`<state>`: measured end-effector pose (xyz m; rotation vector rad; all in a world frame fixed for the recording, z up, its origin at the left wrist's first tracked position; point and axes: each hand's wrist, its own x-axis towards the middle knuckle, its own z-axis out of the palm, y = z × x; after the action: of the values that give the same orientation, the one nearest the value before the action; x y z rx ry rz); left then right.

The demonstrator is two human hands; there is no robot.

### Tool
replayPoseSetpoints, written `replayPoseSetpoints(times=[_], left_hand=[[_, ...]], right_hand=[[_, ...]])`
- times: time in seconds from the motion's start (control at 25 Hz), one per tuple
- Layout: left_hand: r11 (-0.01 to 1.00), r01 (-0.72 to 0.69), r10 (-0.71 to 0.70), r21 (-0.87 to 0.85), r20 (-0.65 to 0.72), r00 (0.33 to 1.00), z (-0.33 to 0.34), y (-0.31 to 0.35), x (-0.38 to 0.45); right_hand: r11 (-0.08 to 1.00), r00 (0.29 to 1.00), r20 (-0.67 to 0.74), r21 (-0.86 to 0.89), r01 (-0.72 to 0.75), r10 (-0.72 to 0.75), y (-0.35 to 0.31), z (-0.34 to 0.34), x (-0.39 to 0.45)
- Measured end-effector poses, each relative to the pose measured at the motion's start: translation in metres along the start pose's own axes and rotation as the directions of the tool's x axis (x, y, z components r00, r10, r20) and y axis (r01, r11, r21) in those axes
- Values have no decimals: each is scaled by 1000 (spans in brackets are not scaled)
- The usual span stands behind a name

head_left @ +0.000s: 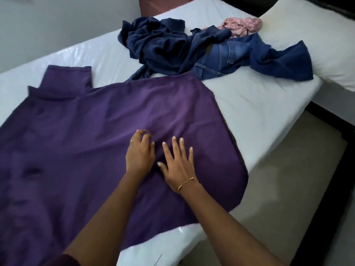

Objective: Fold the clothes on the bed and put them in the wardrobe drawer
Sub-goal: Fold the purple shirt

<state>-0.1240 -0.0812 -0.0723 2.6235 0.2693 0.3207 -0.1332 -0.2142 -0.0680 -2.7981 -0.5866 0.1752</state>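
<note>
1. We are smoothing the purple garment (pixel 80 131), spread flat on the bed (pixel 259 104) — left hand (pixel 139 152) curled loosely on it, right hand (pixel 177 166) flat, fingers apart.
2. Next we judge a fold — the dark clothes (pixel 172 47) beyond the garment wait.

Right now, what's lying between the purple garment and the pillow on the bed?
In the head view, a heap of navy clothes and blue jeans lies between the purple garment and the pillow, with a pink garment behind.
</note>
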Motion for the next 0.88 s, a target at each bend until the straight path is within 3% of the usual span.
replayPoseSetpoints(times=[0.28,0.4,0.48,0.6,0.88], left_hand=[[965,230,-198,126,-229,953,-83,-95,-175],[872,465,-387,152,-368,846,-120,-147,-232],[775,628,-556,64,-404,727,-138,-171,-256],[524,839,-838,-146,-263,478,-161,-208,-274],[416,835,-871,-361,107,480,-186,-259,-264]], right_hand=[[984,982,98,-59,168,-162,-104,53,-126],[960,957,91,-37,279,-275,-159,76,-153],[951,951,27,-1,309,-309,-189,89,-164],[976,976,-44,37,213,-212,-229,102,-167],[994,991,-107,-89,66,-75,-274,128,-185]])
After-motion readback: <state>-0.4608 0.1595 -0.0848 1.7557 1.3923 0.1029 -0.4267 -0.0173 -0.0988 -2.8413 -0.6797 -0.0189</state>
